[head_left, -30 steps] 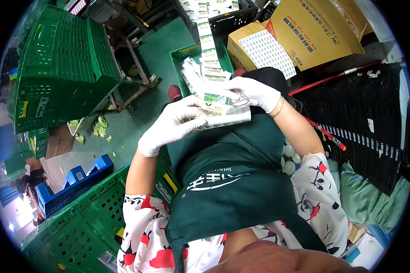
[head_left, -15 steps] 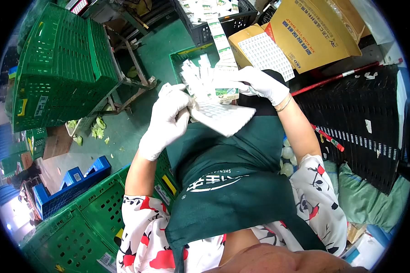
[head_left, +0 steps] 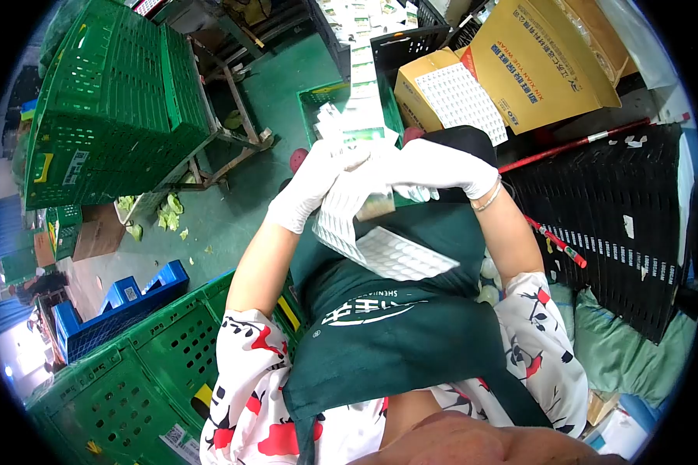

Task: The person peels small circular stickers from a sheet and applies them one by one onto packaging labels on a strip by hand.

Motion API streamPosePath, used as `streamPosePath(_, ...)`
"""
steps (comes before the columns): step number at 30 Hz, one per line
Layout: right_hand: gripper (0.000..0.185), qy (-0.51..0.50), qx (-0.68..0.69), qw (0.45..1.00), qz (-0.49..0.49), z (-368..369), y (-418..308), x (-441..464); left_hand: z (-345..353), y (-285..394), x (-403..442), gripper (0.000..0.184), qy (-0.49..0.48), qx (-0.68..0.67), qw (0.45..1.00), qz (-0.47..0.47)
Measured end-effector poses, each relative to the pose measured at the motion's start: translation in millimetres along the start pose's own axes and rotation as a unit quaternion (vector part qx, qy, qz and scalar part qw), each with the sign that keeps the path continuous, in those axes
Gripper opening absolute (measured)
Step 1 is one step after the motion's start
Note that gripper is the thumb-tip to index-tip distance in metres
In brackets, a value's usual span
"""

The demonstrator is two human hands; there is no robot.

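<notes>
My left hand (head_left: 316, 180), in a white glove, is closed on a white sheet of stickers (head_left: 399, 256). The sheet bends and hangs down over the front of my green apron (head_left: 395, 325), showing rows of small oval shapes. Close beside it, my gloved right hand (head_left: 442, 167) has its fingers curled round the near end of a long strip of green-and-white labels (head_left: 363, 85). The strip runs up towards a black crate. Just below the fingertips a small tan piece (head_left: 376, 204) shows; its kind is unclear.
Beyond my hands are a green crate (head_left: 322, 97) and the black crate (head_left: 411, 46) with labels. A cardboard box (head_left: 423, 101) carries another white sheet (head_left: 461, 101). Stacked green crates (head_left: 105, 116) stand left, stacked black crates (head_left: 605, 225) right, a red pole (head_left: 566, 147) beside them.
My hands have come closer together, the left moving right and slightly down. The sticker sheet has dropped lower and unfolded across the apron. The label strip now hangs straighter.
</notes>
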State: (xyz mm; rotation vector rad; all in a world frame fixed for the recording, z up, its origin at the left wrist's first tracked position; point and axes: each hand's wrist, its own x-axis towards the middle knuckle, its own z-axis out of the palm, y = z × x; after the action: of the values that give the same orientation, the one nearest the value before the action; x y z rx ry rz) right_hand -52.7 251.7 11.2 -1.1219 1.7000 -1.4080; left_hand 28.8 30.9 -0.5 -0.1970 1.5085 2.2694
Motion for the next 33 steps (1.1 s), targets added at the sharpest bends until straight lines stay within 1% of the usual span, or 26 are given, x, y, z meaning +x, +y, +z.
streamPosePath(1, 0.031, 0.033, 0.035, 0.997, 0.059, -5, 1, -6, 0, 0, 1, 0.032, 0.021, 0.041, 0.999, 0.011)
streamPosePath(2, 0.033, 0.094, 0.053, 0.985, 0.135, -8, -5, -8, 0, 0, 2, 0.031, 0.042, 0.080, 0.996, 0.022)
streamPosePath(3, 0.036, 0.193, 0.173, 0.934, 0.246, -8, -27, -7, 0, -1, 3, 0.029, 0.063, 0.119, 0.990, 0.033)
streamPosePath(4, 0.036, 0.260, 0.128, 0.943, 0.161, -4, -19, -10, 0, -4, 4, 0.028, 0.074, 0.137, 0.987, 0.036)
streamPosePath(6, 0.030, 0.317, 0.129, 0.933, 0.115, 10, -22, -12, 2, -11, 7, 0.026, 0.095, 0.175, 0.979, 0.039)
streamPosePath(7, 0.028, 0.325, 0.112, 0.928, 0.140, 17, -25, -9, 5, -14, 9, 0.026, 0.096, 0.148, 0.983, 0.047)
streamPosePath(8, 0.026, 0.334, 0.095, 0.923, 0.165, 22, -28, -4, 6, -15, 10, 0.026, 0.093, 0.161, 0.982, 0.045)
streamPosePath(9, 0.022, 0.333, 0.139, 0.921, 0.145, 26, -23, -3, 6, -16, 12, 0.026, 0.092, 0.173, 0.980, 0.043)
streamPosePath(10, 0.020, 0.329, 0.100, 0.931, 0.120, 28, -16, 0, 6, -16, 12, 0.026, 0.092, 0.185, 0.977, 0.042)
streamPosePath(12, 0.024, 0.322, 0.018, 0.937, 0.137, 31, -7, 7, 11, -11, 8, 0.028, 0.093, 0.181, 0.978, 0.041)
streamPosePath(15, 0.027, 0.351, -0.097, 0.921, 0.136, 35, -9, 17, 10, -12, 7, 0.027, 0.090, 0.149, 0.984, 0.048)
streamPosePath(16, 0.027, 0.347, -0.102, 0.921, 0.144, 34, -11, 17, 8, -13, 7, 0.027, 0.088, 0.134, 0.986, 0.052)
streamPosePath(18, 0.027, 0.340, -0.109, 0.920, 0.161, 29, -13, 14, 7, -10, 2, 0.028, 0.081, 0.195, 0.977, 0.040)
streamPosePath(19, 0.022, 0.327, -0.003, 0.941, 0.089, 29, 8, 13, 7, -8, 0, 0.029, 0.075, 0.226, 0.971, 0.032)
streamPosePath(20, 0.022, 0.245, 0.148, 0.954, 0.083, 23, 5, 9, 4, -6, -1, 0.030, 0.064, 0.180, 0.981, 0.036)
streamPosePath(22, 0.022, 0.165, 0.089, 0.972, 0.140, 18, -15, 3, -4, -1, 1, 0.032, 0.042, 0.087, 0.994, 0.045)
streamPosePath(23, 0.022, 0.115, 0.061, 0.981, 0.141, 16, -16, -1, -4, 6, 2, 0.033, 0.076, 0.054, 0.995, 0.041)
streamPosePath(24, 0.022, 0.064, 0.033, 0.987, 0.141, 14, -17, -3, -3, 13, 3, 0.032, 0.077, -0.003, 0.997, 0.020)
streamPosePath(26, 0.021, 0.162, 0.032, 0.976, 0.146, 14, -16, -6, -8, 12, 8, 0.032, 0.082, -0.008, 0.995, 0.053)
streamPosePath(28, 0.020, 0.287, 0.116, 0.938, 0.155, 7, -22, -3, -6, 10, 8, 0.032, 0.079, 0.058, 0.993, 0.067)
streamPosePath(29, 0.017, 0.327, 0.134, 0.926, 0.131, 6, -23, -1, -5, 10, 9, 0.032, 0.077, 0.092, 0.990, 0.075)
streamPosePath(32, 0.017, 0.356, 0.120, 0.922, 0.099, 13, -14, 10, -6, -3, 13, 0.030, 0.068, 0.126, 0.986, 0.087)
streamPosePath(33, 0.024, 0.369, 0.087, 0.924, 0.044, 19, -9, 18, -5, -5, 14, 0.030, 0.064, 0.129, 0.985, 0.089)
